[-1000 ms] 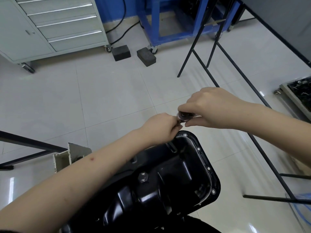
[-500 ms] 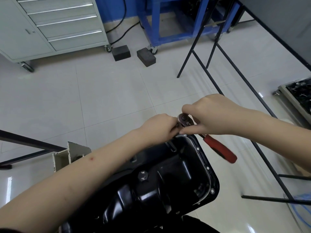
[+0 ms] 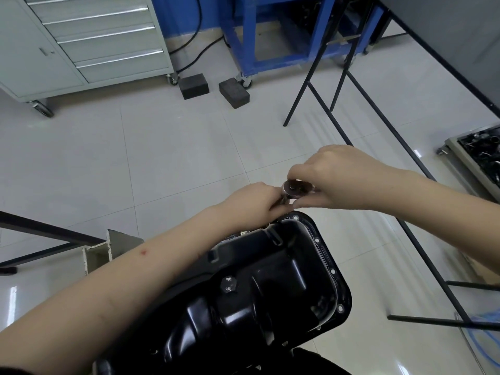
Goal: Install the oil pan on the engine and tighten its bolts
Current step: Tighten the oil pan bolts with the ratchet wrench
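So that the socket stays seated at the far corner of the oil pan (image 3: 270, 280), the ratchet (image 3: 293, 189) head is pinched by the right hand (image 3: 341, 180) and its socket gripped by the left hand (image 3: 254, 200).

Black oil pan (image 3: 284, 288); blue cart (image 3: 270, 31); grey cabinet (image 3: 81, 41).

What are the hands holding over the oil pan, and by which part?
Both hold a ratchet wrench: the right hand grips it just behind the round head, the left hand pinches the socket stem under the head.
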